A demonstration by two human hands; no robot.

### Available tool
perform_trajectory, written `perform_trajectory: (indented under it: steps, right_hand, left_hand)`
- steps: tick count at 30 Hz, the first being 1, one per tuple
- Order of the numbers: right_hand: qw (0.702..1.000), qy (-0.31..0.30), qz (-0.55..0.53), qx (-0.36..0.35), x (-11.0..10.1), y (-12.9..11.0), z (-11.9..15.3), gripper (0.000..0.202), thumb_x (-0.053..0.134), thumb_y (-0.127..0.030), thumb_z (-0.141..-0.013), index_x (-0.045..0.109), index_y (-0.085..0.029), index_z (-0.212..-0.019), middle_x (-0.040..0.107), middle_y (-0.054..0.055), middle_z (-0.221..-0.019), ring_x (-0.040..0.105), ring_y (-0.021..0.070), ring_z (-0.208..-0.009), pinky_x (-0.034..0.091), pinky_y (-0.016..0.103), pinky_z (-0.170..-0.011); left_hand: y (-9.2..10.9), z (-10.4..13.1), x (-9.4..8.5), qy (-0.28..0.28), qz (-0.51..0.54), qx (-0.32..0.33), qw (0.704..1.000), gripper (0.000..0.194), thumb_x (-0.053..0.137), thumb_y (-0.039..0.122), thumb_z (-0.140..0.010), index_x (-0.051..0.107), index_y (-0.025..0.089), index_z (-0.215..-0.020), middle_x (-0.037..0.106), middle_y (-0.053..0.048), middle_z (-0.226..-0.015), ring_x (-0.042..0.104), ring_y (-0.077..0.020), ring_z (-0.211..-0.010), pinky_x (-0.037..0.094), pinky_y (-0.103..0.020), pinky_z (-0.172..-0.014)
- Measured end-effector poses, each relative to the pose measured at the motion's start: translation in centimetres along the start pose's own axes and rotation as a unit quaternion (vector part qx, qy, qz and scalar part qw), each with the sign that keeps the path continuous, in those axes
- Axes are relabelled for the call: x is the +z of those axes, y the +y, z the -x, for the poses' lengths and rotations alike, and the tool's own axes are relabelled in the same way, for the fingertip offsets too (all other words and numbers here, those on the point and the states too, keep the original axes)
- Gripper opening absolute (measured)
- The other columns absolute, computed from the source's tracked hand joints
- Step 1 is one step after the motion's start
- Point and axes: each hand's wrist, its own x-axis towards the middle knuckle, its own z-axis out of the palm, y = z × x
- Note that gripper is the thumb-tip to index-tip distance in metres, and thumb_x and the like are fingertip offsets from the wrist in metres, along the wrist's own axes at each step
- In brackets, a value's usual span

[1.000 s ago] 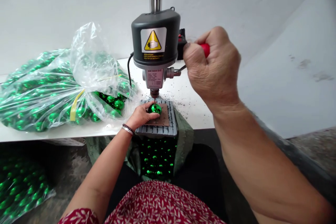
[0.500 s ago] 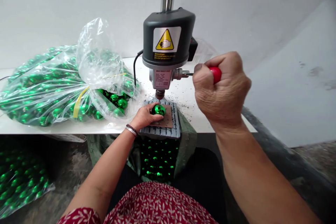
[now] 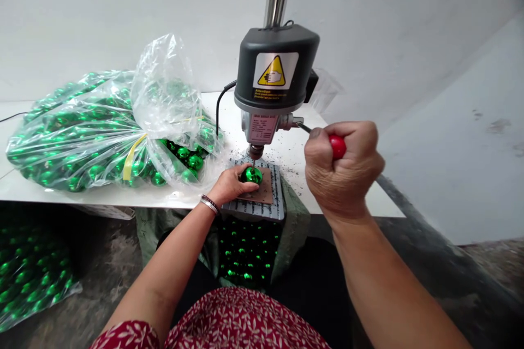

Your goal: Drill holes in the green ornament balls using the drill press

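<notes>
My left hand (image 3: 232,184) pinches a shiny green bauble (image 3: 252,175) between thumb and fingers on a brown pad (image 3: 266,188). The pad lies on the grooved grey base plate (image 3: 254,211) of a small bench drill press (image 3: 278,68). The drill's chuck (image 3: 256,151) is right above the bauble, its thin bit reaching down to the bauble's top. My right hand (image 3: 344,169) is closed round the red knob (image 3: 338,147) of the drill's feed lever (image 3: 303,127), to the right of the machine.
A clear plastic bag (image 3: 82,136) full of green baubles lies on the white table (image 3: 347,196) at left. Below, an open green sack (image 3: 295,223) holds several more, and another bag (image 3: 33,267) is on the floor. Dark shavings are scattered round the drill base.
My right hand has swung the red-knobbed lever downward. My left hand keeps the bauble under the bit. The whole view has shifted slightly, with the drill now further right.
</notes>
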Motion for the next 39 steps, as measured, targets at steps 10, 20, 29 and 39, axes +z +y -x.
perform_trajectory:
  steps: [10, 20, 29, 39]
  right_hand:
    - [0.998, 0.024, 0.007, -0.059, 0.5, 1.6, 2.9, 0.014, 0.051, -0.034, -0.087, 0.050, -0.021, -0.082, 0.055, -0.003, -0.066, 0.049, 0.0077, -0.059, 0.038, 0.023, -0.058]
    - [0.994, -0.064, -0.030, 0.087, 0.3, -1.5, -5.7, 0.021, 0.054, -0.033, -0.084, 0.048, -0.017, -0.073, 0.044, -0.006, -0.057, 0.035, 0.0045, -0.054, 0.032, 0.022, -0.056]
    - [0.989, -0.086, -0.002, 0.121, 0.5, -2.3, -7.4, 0.016, 0.051, -0.024, -0.084, 0.046, -0.016, -0.071, 0.040, -0.006, -0.060, 0.033, 0.0036, -0.060, 0.031, 0.024, -0.064]
    - [0.994, -0.060, -0.023, 0.086, 0.6, -1.8, -7.1, 0.017, 0.053, -0.025, -0.083, 0.047, -0.016, -0.070, 0.042, -0.007, -0.057, 0.033, 0.0025, -0.057, 0.031, 0.022, -0.059]
  left_hand:
    - [-0.7, 0.0, 0.1, -0.007, 0.012, 0.040, 0.999, 0.053, 0.076, 0.030, -0.066, 0.067, 0.018, -0.117, 0.071, 0.001, -0.095, 0.064, -0.0181, -0.093, 0.051, -0.028, -0.087]
    - [-0.1, 0.9, -0.2, 0.017, -0.029, 0.027, 0.999, 0.060, 0.076, 0.032, -0.066, 0.062, 0.017, -0.122, 0.070, -0.002, -0.098, 0.064, -0.0187, -0.090, 0.050, -0.028, -0.084]
    - [0.1, 6.4, -3.8, -0.136, -0.051, 0.053, 0.988, 0.075, 0.083, 0.039, -0.063, 0.060, 0.017, -0.131, 0.072, -0.007, -0.100, 0.065, -0.0209, -0.085, 0.052, -0.031, -0.078]
    - [-1.3, 0.5, -9.8, 0.118, -0.474, -0.131, 0.863, 0.044, 0.049, 0.017, -0.085, 0.060, 0.016, -0.128, 0.062, -0.019, -0.129, 0.058, -0.0348, -0.116, 0.046, -0.047, -0.095]
